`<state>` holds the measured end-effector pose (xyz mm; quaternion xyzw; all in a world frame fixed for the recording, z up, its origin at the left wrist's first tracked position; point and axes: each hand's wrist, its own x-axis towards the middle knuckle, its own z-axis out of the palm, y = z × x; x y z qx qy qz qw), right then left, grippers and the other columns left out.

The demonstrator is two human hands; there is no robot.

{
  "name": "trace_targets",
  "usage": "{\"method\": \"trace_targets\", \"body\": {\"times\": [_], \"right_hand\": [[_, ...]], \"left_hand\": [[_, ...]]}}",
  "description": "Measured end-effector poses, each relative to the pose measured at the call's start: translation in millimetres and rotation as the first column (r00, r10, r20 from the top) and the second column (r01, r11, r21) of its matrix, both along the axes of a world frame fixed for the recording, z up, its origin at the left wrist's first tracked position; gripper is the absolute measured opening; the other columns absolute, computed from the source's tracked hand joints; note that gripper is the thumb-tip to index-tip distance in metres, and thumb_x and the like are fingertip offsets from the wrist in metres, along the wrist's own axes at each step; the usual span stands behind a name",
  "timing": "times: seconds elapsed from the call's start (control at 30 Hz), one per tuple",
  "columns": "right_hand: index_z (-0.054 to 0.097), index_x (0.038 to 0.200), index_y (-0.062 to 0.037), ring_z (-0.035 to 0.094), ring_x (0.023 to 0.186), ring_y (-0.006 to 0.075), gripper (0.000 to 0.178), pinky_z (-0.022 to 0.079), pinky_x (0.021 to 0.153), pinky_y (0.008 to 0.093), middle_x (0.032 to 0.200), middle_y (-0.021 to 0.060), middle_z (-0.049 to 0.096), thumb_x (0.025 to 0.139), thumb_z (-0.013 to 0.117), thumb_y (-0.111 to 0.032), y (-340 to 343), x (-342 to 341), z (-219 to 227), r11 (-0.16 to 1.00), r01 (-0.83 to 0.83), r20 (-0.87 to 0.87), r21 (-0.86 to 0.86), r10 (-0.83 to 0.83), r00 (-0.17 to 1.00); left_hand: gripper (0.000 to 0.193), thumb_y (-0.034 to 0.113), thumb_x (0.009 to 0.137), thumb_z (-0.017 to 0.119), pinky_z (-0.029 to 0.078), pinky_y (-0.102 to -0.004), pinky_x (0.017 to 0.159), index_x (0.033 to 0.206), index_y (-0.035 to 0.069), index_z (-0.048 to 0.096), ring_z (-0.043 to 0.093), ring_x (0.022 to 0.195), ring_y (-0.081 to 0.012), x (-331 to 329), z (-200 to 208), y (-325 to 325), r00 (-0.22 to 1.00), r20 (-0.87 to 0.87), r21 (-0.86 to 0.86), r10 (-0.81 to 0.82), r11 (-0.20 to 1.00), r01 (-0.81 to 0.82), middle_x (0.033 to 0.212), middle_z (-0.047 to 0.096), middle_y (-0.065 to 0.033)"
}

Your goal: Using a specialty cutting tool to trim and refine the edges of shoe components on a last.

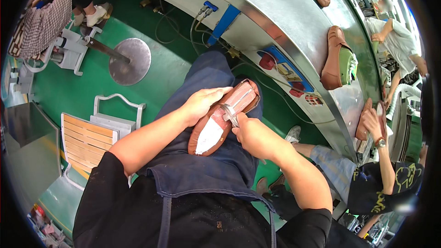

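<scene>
A brown shoe [200, 137] lies bottom up across my lap, with a white patch on its underside and reddish-brown material towards the far end. My left hand [204, 103] grips its left side, fingers resting along the edge. In my right hand [250, 133], closed round the handle, is a metal hand tool [228, 113] with a curved head. That head touches or hovers just over the middle of the shoe's underside; whether it is a hammer or pincers I cannot tell. A dark blue apron [197, 179] covers my lap beneath the shoe.
On the metal bench [285, 14] to my right stands a brown shoe with a green insert [337, 62]. A co-worker's hand [373, 121] holds brown shoes farther along. Cables [275, 94] hang below the bench. A slatted chair [89, 138] is at left, near a round metal base [130, 61].
</scene>
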<state>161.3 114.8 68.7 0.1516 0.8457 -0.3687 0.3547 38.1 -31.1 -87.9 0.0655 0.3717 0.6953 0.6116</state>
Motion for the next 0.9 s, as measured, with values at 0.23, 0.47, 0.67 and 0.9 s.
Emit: {"method": "trace_targets", "body": {"times": [0.23,0.47,0.67,0.9], "right_hand": [[0.048,0.109,0.0076,0.070,0.082,0.0523,0.021,0.057,0.074,0.0577,0.083,0.0340,0.069,0.101,0.060,-0.007,-27,24,-12,0.967,-0.018,-0.122,0.253,0.050,0.991],[0.050,0.112,0.0054,0.070,0.093,0.0509,0.026,0.054,0.080,0.0571,0.089,0.0318,0.071,0.100,0.065,-0.012,13,6,15,0.988,-0.133,0.006,0.083,0.133,0.991],[0.052,0.114,0.0063,0.067,0.103,0.0516,0.025,0.053,0.085,0.0556,0.096,0.0338,0.069,0.100,0.063,-0.011,52,-9,18,0.944,-0.047,0.008,0.327,0.047,0.999],[0.050,0.111,0.0063,0.069,0.099,0.0517,0.019,0.055,0.086,0.0579,0.096,0.0343,0.070,0.101,0.059,-0.009,40,-11,-8,0.894,-0.045,-0.033,0.445,0.067,0.997]], "left_hand": [[0.059,0.024,0.112,0.058,0.047,-0.0329,0.113,0.165,0.006,0.040,0.062,0.131,-0.0195,0,0,29,0.988,0.144,0.003,-0.056,0.998,0.056,0.151,0.061,-0.0116],[0.061,0.024,0.109,0.057,0.049,-0.0330,0.107,0.163,0.002,0.041,0.066,0.123,-0.0234,-1,-15,34,0.907,-0.405,-0.028,-0.114,0.993,0.112,0.140,0.068,-0.0166],[0.058,0.027,0.107,0.054,0.049,-0.0390,0.108,0.158,0.000,0.046,0.067,0.126,-0.0417,-4,6,31,0.659,-0.733,-0.171,-0.172,0.983,0.065,0.132,0.069,-0.0302],[0.060,0.032,0.107,0.056,0.051,-0.0425,0.107,0.159,0.005,0.047,0.065,0.126,-0.0433,2,-7,31,0.538,-0.821,-0.234,-0.192,0.972,-0.010,0.135,0.067,-0.0296]]}}
